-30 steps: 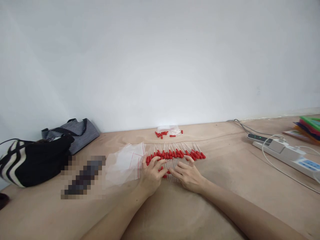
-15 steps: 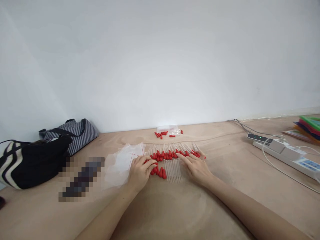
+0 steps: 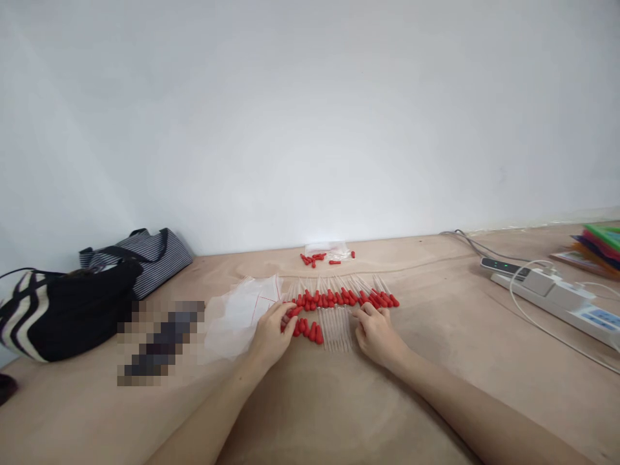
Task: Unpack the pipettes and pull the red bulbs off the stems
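Observation:
My left hand (image 3: 271, 332) is closed, with a red rubber bulb (image 3: 294, 311) between thumb and fingers. Just beneath it lies a small group of loose red bulbs (image 3: 312, 332). To their right is a row of thin clear tubes (image 3: 336, 329), side by side on the table. At the right end of that row my right hand (image 3: 380, 332) rests with fingers curled inward; whatever may be in its fingertips is hidden. Behind both hands stretches a row of droppers (image 3: 332, 297), their red bulbs toward me and clear stems pointing to the wall.
Clear zip bags (image 3: 242, 313) lie left of my left hand. Farther back are a small plastic bag (image 3: 327, 248) and scattered red bulbs (image 3: 312, 259). Black (image 3: 87, 310) and striped bags (image 3: 162, 258) stand left; a power strip (image 3: 562, 303) with cables lies right, near coloured folders (image 3: 600, 245).
My right hand has drawn back from the dropper row toward the clear tubes, its fingers going from stretched to curled. My left hand has turned slightly, showing the bulb at its fingertips.

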Demonstrator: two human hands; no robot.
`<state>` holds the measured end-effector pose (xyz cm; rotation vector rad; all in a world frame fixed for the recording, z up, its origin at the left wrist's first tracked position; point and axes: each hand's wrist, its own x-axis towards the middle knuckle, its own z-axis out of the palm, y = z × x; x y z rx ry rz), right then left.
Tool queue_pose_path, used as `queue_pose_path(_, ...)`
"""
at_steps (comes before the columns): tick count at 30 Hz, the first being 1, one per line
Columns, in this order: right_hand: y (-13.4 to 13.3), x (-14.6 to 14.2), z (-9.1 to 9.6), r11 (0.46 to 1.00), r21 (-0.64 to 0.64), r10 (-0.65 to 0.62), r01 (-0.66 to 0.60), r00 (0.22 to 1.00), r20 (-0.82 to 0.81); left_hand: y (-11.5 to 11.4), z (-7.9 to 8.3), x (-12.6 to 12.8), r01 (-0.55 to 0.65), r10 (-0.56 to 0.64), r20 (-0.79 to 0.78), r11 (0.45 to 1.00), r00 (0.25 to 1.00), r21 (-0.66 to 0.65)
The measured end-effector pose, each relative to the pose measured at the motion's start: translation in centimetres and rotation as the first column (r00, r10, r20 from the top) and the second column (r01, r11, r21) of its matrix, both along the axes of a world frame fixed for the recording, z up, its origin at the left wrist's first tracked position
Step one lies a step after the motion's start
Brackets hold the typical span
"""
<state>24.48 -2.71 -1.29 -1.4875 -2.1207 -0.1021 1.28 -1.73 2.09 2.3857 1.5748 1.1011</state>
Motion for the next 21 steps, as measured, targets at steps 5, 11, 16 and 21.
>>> queue_pose_path(5, 0.0, -0.6, -0.3, 1.0, -0.003, 0.02, -0.02, 0.998, -0.068, 0.0, -0.7, 0.9, -0.01, 0.013, -0.088, 0.999, 0.996, 0.032)
queue_pose_path(11, -0.2, -1.3, -1.1, 0.995, 0.057, 0.088, -0.082, 0.992, -0.094, 0.0, -0.4, 0.9, -0.025, 0.029, -0.082, 0.999, 0.996, 0.048)
queue_pose_path(16, -0.1, -1.0, -0.4, 0.996, 0.09, 0.032, -0.026, 0.997, -0.066, -0.2, 0.0, 0.6, -0.104, 0.118, -0.098, 0.986, 0.988, 0.133)
queue_pose_path(21, 1.1, 2.0, 1.8, 0.959, 0.173, -0.227, 0.223, 0.974, 0.005, -0.9, 0.5, 0.9, -0.147, 0.18, -0.138, 0.964, 0.974, 0.221)
